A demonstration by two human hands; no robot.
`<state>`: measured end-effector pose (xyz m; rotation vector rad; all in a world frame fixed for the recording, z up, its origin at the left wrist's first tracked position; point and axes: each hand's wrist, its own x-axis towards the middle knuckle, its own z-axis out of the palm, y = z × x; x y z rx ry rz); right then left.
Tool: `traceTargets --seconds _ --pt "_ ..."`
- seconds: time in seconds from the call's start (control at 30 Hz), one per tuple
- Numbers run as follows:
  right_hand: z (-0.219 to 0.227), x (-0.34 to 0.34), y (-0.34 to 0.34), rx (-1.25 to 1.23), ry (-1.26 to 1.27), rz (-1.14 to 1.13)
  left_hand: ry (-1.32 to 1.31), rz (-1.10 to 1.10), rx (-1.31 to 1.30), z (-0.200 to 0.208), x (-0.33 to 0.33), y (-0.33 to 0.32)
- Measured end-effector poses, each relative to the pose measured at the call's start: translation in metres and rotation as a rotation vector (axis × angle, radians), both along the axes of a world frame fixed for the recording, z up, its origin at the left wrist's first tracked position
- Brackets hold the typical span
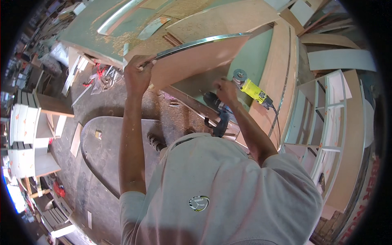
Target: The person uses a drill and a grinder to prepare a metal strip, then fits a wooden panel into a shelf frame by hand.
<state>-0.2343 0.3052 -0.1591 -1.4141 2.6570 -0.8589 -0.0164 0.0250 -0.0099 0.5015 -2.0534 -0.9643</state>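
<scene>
My left hand [139, 74] is closed around the near-left end of a thin brown wooden panel [196, 63], which stands tilted on edge. A shiny metal strip [200, 43] runs along the panel's upper edge. My right hand [226, 90] hovers to the right of the panel with its fingers curled together; what they hold, if anything, is too small to tell. Just below that hand is a dark cordless drill [220, 122], partly hidden by my wrist. To its right lies a yellow-green angle grinder [254, 90] with a round disc and a black cord.
Sawdust and more boards cover the green-topped workbench [85, 30]. A curved dark-edged panel [118, 151] lies on the floor at left. White shelf frames [322, 122] stand at right, and white cabinets [24, 118] at far left. Scraps and a red tangle [100, 73] lie beside the bench.
</scene>
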Motion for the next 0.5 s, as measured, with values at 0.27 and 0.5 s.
traceTargets --seconds 0.27,0.5 --pt "0.013 0.046 0.018 0.244 0.063 0.03 0.004 -0.044 -0.096 -0.002 0.003 -0.012" --pt "0.048 0.03 0.046 0.354 -0.112 0.076 -0.084 -0.029 -0.049 -0.001 0.002 -0.014"
